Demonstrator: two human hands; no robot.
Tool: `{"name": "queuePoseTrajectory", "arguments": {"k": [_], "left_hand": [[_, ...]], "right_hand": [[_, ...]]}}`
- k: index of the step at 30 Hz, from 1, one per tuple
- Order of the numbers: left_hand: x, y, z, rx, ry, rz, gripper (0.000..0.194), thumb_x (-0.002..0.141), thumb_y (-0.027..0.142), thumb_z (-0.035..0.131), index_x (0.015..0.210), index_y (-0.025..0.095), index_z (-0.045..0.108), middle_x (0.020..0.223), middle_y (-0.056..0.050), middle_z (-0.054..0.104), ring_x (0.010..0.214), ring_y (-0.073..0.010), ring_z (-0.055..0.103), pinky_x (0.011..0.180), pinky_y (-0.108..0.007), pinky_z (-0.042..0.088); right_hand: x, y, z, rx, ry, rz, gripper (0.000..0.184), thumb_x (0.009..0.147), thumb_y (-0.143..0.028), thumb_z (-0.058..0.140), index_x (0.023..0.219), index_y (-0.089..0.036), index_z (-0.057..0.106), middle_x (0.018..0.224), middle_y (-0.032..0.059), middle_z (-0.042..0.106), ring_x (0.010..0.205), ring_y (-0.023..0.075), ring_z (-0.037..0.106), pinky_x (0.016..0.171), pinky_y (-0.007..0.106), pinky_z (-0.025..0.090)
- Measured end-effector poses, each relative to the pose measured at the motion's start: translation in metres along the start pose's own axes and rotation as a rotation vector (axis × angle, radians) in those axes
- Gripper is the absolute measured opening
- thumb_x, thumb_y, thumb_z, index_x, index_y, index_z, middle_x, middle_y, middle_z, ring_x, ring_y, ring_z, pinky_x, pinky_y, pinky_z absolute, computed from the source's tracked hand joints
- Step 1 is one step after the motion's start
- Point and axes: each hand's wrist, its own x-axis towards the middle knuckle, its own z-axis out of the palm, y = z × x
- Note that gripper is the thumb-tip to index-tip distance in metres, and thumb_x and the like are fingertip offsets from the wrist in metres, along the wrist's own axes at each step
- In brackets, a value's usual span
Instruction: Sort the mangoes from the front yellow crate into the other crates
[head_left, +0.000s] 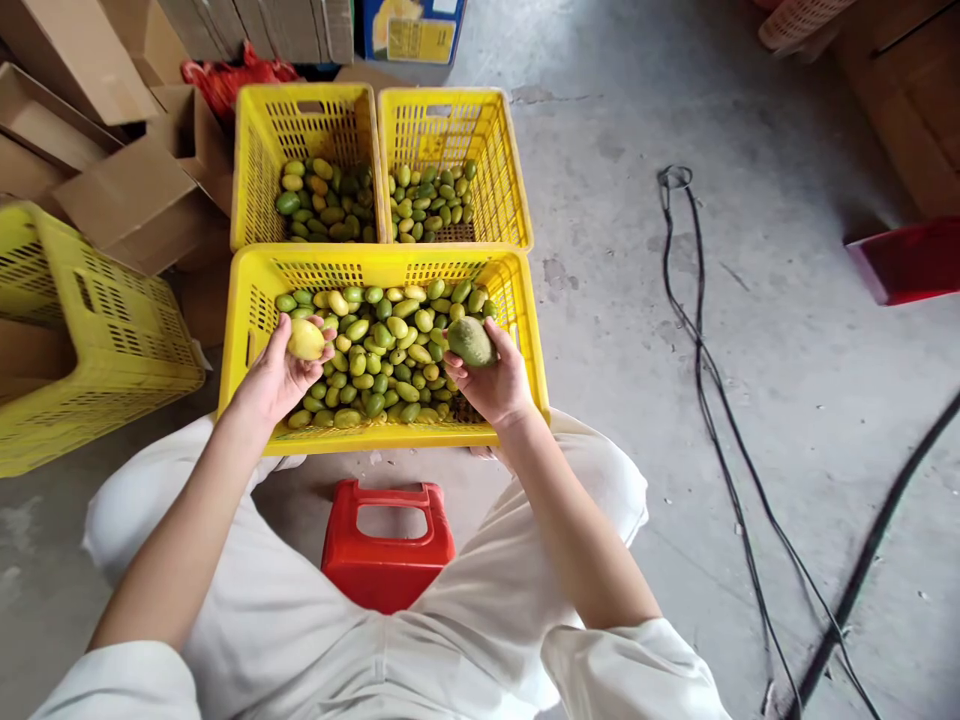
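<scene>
My left hand [283,368] holds a yellow oval fruit [306,340], fingers curled under it, above the left side of the nearest yellow crate [375,436]. On the right side of that crate, my right hand [501,375] grips a darker green fruit [472,342] with a rough-looking skin. Many small green and yellow oval fruits [397,350], possibly small mangoes, lie loose in the crate below both hands. Two more yellow crates stand behind it: the left one [253,170] and the right one [510,170] each hold similar fruits in smaller amounts.
A red plastic stool [386,575] sits between my legs. At the left are another yellow crate [120,350] and several cardboard boxes [127,200]. Black cables [701,340] run along the grey floor [600,250] at the right. A red object [907,262] is near the right edge.
</scene>
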Motion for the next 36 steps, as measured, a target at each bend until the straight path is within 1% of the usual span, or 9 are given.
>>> {"name": "queuePoseTrajectory", "arguments": {"k": [3,6,9,15,21,26,30,33,36], "left_hand": [[0.002,0.004,-0.001,0.042,-0.028,0.005,0.034,0.111,0.056,0.096,0.107,0.023,0.085,0.086,-0.004,0.077,0.057,-0.009,0.058,0.045,-0.016,0.044],[0.002,0.003,-0.003,0.086,-0.03,0.03,0.04,0.109,0.055,0.096,0.092,0.023,0.079,0.078,-0.003,0.072,0.052,-0.0083,0.048,0.044,-0.019,0.04],[0.002,-0.003,-0.003,0.103,-0.009,0.085,0.041,0.108,0.054,0.097,0.09,0.023,0.078,0.08,-0.006,0.074,0.054,-0.0108,0.051,0.045,-0.024,0.039],[-0.001,-0.006,0.002,0.067,-0.028,0.04,0.039,0.103,0.052,0.102,0.118,0.02,0.087,0.099,-0.009,0.084,0.061,-0.0108,0.056,0.05,-0.022,0.042],[-0.005,-0.003,0.003,0.051,-0.06,0.031,0.035,0.091,0.029,0.096,0.125,0.022,0.091,0.102,-0.006,0.085,0.068,-0.0113,0.063,0.055,-0.02,0.047],[-0.003,-0.005,-0.003,0.07,-0.071,0.11,0.032,0.087,0.029,0.109,0.106,0.023,0.084,0.107,-0.007,0.089,0.075,-0.0123,0.069,0.065,-0.022,0.054],[0.001,-0.008,-0.008,0.048,-0.054,0.164,0.044,0.089,0.032,0.118,0.097,0.023,0.076,0.106,-0.005,0.089,0.075,-0.0103,0.067,0.07,-0.02,0.056],[0.003,-0.009,-0.008,-0.018,-0.047,0.155,0.046,0.094,0.044,0.118,0.098,0.024,0.076,0.091,0.001,0.081,0.069,-0.0089,0.063,0.066,-0.019,0.055],[0.004,-0.007,-0.004,-0.078,-0.03,0.116,0.041,0.102,0.056,0.11,0.107,0.026,0.083,0.08,0.003,0.068,0.062,-0.0096,0.056,0.058,-0.02,0.05]], "right_hand": [[0.001,0.001,0.002,-0.017,-0.001,-0.033,0.039,0.097,-0.057,0.103,0.106,-0.029,0.079,0.112,0.0038,0.091,0.071,0.015,0.066,0.047,0.022,0.051],[-0.001,0.001,0.002,-0.029,0.026,-0.03,0.041,0.096,-0.059,0.105,0.11,-0.029,0.08,0.115,0.0049,0.091,0.074,0.016,0.065,0.048,0.024,0.052],[-0.002,-0.001,0.001,-0.028,0.028,-0.021,0.047,0.092,-0.06,0.106,0.114,-0.029,0.079,0.108,0.0047,0.086,0.073,0.0163,0.064,0.051,0.025,0.052],[-0.001,-0.005,-0.006,-0.054,0.03,-0.071,0.053,0.094,-0.066,0.107,0.103,-0.03,0.069,0.095,-0.0018,0.076,0.064,0.0122,0.05,0.048,0.025,0.045],[0.002,-0.008,-0.009,-0.04,0.048,-0.085,0.049,0.102,-0.075,0.098,0.112,-0.034,0.074,0.09,-0.0029,0.072,0.072,0.0175,0.063,0.052,0.025,0.05],[0.003,-0.004,-0.006,-0.044,0.053,-0.051,0.053,0.097,-0.077,0.1,0.119,-0.034,0.08,0.09,-0.0026,0.073,0.075,0.0182,0.07,0.053,0.024,0.053],[0.003,-0.005,-0.012,-0.072,0.031,-0.052,0.049,0.107,-0.076,0.091,0.111,-0.03,0.076,0.093,-0.0023,0.077,0.06,0.0106,0.048,0.044,0.023,0.034],[0.002,-0.005,-0.015,-0.115,0.011,-0.066,0.055,0.114,-0.081,0.08,0.104,-0.027,0.075,0.099,-0.0005,0.081,0.059,0.009,0.039,0.047,0.025,0.034],[0.002,-0.004,-0.014,-0.134,-0.026,-0.072,0.062,0.095,-0.086,0.1,0.103,-0.029,0.079,0.102,0.0011,0.084,0.061,0.0103,0.037,0.047,0.027,0.032]]}}
